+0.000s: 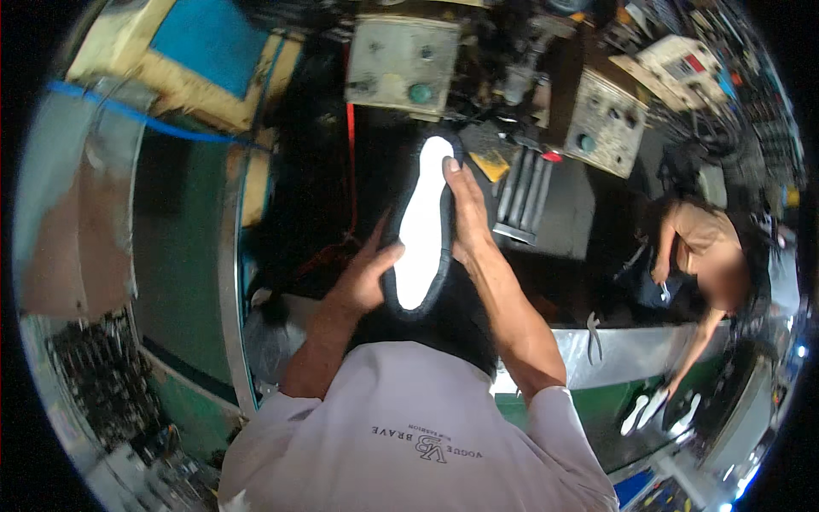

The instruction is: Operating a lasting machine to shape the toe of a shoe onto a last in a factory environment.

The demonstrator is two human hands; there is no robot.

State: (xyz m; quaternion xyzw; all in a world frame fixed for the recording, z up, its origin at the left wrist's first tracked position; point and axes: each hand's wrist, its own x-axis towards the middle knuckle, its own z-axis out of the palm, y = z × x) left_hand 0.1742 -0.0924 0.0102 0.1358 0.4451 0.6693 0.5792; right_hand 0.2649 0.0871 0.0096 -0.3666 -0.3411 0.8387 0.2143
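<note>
In front of my chest is a long, dark-edged shoe (424,218), its white sole-shaped face turned up toward me. My left hand (368,275) grips its near left side, with the thumb on the rim and the other fingers hidden beneath. Farther up on the other side, my right hand (466,205) is closed round the edge, thumb pressed near the far end of the white face. The shoe's underside cannot be seen.
Two worn control boxes (403,64) (604,122) and grey metal tubes (522,194) stand ahead. Pliers (594,338) lie on a metal ledge (627,348) at right. Beyond it, another person (704,243) reaches toward white sole-shaped pieces (653,410). A green panel (183,256) stands at left.
</note>
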